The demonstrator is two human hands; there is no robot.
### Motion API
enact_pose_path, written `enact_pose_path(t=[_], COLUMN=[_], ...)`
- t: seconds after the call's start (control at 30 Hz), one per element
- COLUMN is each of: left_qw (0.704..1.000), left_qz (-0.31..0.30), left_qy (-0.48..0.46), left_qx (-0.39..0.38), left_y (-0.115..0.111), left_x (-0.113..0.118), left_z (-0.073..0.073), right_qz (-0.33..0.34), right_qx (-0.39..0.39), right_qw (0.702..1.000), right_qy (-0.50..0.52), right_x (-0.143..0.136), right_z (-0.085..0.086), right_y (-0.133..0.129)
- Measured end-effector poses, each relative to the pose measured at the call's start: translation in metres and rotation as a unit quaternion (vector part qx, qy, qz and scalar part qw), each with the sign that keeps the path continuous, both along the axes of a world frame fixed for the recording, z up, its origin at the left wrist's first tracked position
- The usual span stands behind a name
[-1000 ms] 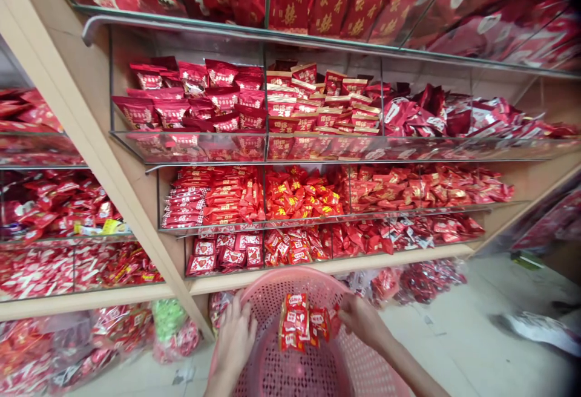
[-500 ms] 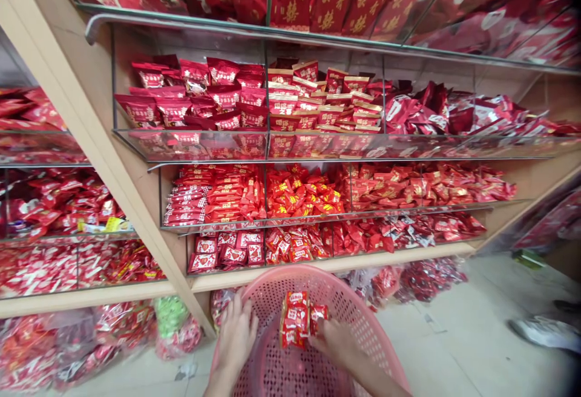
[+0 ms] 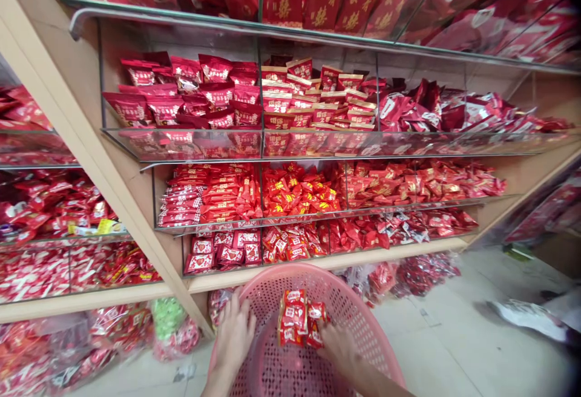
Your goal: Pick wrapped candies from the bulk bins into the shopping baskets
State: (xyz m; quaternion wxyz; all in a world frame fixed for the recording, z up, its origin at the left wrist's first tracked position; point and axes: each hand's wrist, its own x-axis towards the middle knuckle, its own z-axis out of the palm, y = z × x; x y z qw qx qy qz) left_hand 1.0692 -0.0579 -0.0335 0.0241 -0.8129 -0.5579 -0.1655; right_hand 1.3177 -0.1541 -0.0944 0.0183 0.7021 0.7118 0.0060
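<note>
A pink perforated plastic basket (image 3: 370, 324) stands below the shelves. My left hand (image 3: 233, 330) lies over its left rim, fingers stretched out and somewhat apart. Inside the basket is a small pile of red candy packets (image 3: 293, 315) with white lettering and gold edges. At the right side of this pile, my right hand (image 3: 340, 345) has its bent fingers closed at the edge of a red candy packet (image 3: 315, 336). Its fingertips are slightly blurred and partly hidden behind the hand.
Shelves with clear dividers hold red wrapped packets (image 3: 302, 197) in several rows. A slanting wooden post (image 3: 113, 191) stands left of the basket. Plastic bags of sweets (image 3: 120, 336) lie on the tiled floor (image 3: 436, 336). Another person's shoe (image 3: 529, 318) shows at the right.
My right hand has shifted slightly right and down, and more of the packets beside it shows. The left hand stays on the rim. The view has moved a little.
</note>
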Motion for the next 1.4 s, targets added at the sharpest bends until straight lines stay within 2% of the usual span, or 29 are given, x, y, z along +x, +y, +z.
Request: enact_pose_path(t=[0.07,0.17,0.27,0.43,0.5,0.57,0.67,0.83,0.9,0.93,1.0,1.07,1.27,1.4], left_qw=[1.0,1.0,1.0,1.0,1.0,1.0,1.0,1.0,0.999,0.999,0.999,0.999,0.999,0.999], left_qz=[0.001,0.001,0.0,0.003,0.008,0.011,0.011,0.015,0.015,0.013,0.01,0.01,0.016,0.018], left_qy=[-0.004,-0.009,-0.015,-0.018,-0.015,-0.016,-0.021,-0.023,-0.024,-0.025,-0.029,-0.033,-0.034,-0.027], left_qx=[-0.003,-0.008,-0.01,-0.006,-0.008,-0.009,-0.007,-0.013,-0.017,-0.016,-0.012,-0.011,-0.016,-0.018], left_y=[0.0,0.0,0.0,0.0,0.0,-0.001,0.0,0.0,0.0,0.0,0.001,0.001,0.0,0.0], left_x=[0.0,0.0,-0.001,0.0,0.0,0.0,0.0,0.0,-0.001,-0.001,-0.002,-0.002,-0.001,-0.001], left_z=[0.0,0.0,0.0,0.0,0.0,-0.001,-0.004,-0.007,-0.008,-0.009,-0.01,-0.01,-0.007,-0.005], right_qz=[-0.012,-0.04,-0.049,-0.023,-0.028,-0.025,0.0,0.003,0.031,0.048,0.085,0.102,0.04,0.042], right_qx=[-0.059,-0.086,-0.074,-0.087,-0.072,-0.037,0.016,0.051,0.077,0.083,0.072,0.048,0.013,0.024], right_qw=[0.998,0.996,0.996,0.996,0.997,0.998,0.998,0.996,0.994,0.993,0.992,0.993,0.999,0.998], right_qy=[-0.005,0.0,0.008,0.006,0.012,0.033,0.065,0.072,0.07,0.066,0.053,0.034,-0.026,-0.029], right_x=[-0.007,-0.011,-0.009,-0.006,-0.005,-0.003,0.003,0.007,0.008,0.008,0.008,0.006,-0.003,-0.004], right_z=[0.007,0.018,0.023,0.015,0.014,0.021,0.053,0.137,0.157,0.162,0.163,0.157,0.139,0.137], right_y=[0.003,0.01,0.016,0.017,0.016,0.018,0.032,0.088,0.114,0.126,0.146,0.162,0.184,0.185])
